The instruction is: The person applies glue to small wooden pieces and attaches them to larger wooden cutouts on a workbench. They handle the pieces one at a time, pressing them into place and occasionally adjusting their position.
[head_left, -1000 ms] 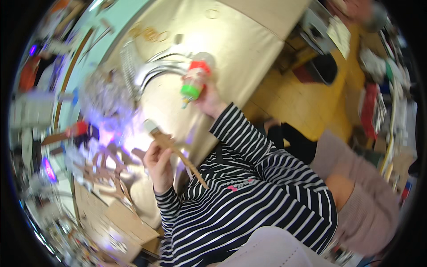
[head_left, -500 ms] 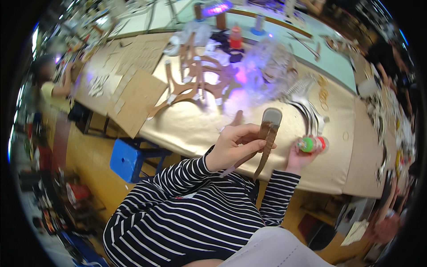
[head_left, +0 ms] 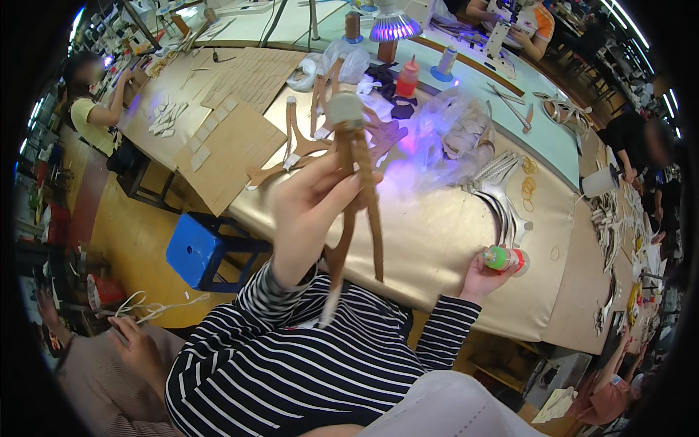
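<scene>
1. In the head view, the left hand [head_left: 309,211], at the middle of the frame, pinches a brown strap piece [head_left: 357,182] between thumb and fingers and holds it up.
2. The right hand [head_left: 482,275], at the lower right, has its fingers curled around a small glue bottle [head_left: 506,258] (green cap end).
3. A clear plastic bag [head_left: 459,135] at the upper middle holds tan pieces.
4. The shiny tan table [head_left: 437,240] carries cardboard sheets [head_left: 233,142]; a blue stool [head_left: 200,251] stands on the yellow floor, left.

The thin leather strap piece [head_left: 358,197] is brown with a grey-beige rounded end. The small plastic bottle [head_left: 504,258] is green-capped with a red band. The sleeves are black-and-white striped, the desk [head_left: 437,247] cover shiny tan, the plastic stool [head_left: 198,251] blue.
</scene>
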`<state>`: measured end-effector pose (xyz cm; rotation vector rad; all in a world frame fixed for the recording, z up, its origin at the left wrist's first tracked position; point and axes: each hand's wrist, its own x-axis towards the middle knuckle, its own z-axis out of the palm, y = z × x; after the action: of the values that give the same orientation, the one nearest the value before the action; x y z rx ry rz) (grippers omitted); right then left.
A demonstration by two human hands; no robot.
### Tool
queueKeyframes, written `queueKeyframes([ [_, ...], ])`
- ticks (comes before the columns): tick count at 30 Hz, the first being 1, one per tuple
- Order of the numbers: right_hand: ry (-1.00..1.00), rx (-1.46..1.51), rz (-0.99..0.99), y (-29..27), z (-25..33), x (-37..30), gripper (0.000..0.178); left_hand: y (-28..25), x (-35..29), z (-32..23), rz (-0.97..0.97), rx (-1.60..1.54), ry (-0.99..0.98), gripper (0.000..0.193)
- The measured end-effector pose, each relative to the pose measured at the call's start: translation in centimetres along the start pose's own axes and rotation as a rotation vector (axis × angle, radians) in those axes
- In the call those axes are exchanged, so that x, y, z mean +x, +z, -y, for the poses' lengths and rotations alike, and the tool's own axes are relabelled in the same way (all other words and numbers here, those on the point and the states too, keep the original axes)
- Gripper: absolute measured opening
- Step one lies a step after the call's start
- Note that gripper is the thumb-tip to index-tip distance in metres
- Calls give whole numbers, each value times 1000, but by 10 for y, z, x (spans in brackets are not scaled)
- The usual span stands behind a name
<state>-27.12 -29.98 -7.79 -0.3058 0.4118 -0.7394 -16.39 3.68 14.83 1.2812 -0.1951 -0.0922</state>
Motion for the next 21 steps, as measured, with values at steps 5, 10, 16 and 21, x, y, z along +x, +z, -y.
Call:
queueKeyframes([
  [5,47,-4,13,4,1,-6,57,5,90,119,7,32,-148,24],
  [10,22,42,-61,7,-3,-7,61,-6,128,180,-96,39,-167,22],
  [16,37,83,-13,17,-7,-8,67,-9,139,190,-147,120,-248,38],
  [21,-54,-99,-4,17,-10,-13,64,-11,135,191,-113,68,-313,42],
])
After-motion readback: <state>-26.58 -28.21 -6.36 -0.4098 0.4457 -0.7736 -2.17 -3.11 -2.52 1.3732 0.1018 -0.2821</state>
